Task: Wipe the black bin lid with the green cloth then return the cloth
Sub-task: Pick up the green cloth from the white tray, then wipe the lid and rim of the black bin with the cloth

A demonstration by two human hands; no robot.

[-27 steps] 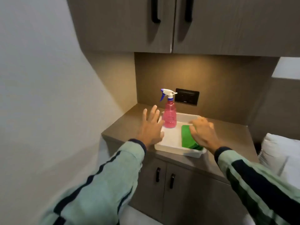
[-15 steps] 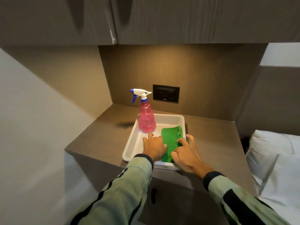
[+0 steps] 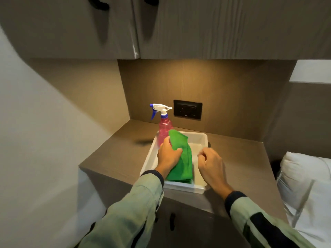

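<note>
cloth in hand, wiping not yet begun

brown wood-look tabletop point(image 3: 114, 154) fills a lit niche under grey wall cabinets point(image 3: 215, 27), with a black socket plate point(image 3: 187, 109) on the back panel and a white pillow point(image 3: 304, 178) at the right edge of the view. near the front edge of the tabletop sits a white tray point(image 3: 200, 138). a pink spray bottle point(image 3: 163, 129) stands upright in the tray's far left corner.

the left hand point(image 3: 168, 156) is closed around the green cloth point(image 3: 181, 163), gripping it near the top so the upper part is raised in front of the bottle while the lower end hangs down to the tray's near edge; whether that end touches the tray floor cannot be told. the right hand point(image 3: 209, 163) hovers over the right half of the tray, fingers curled loosely inward and holding nothing.

the black bin lid does not appear anywhere in this view, so its place and condition cannot be told.

judging from how things lie, the task is at its opening step: the cloth is being picked up out of the tray. nothing shows any wiping done. what seems left is nearly everything: lifting the cloth fully clear, carrying it to the bin, wiping the lid, then bringing the cloth back, most likely to this same tray. the bottle stands just beside the cloth, so a careless lift could knock it.
</note>
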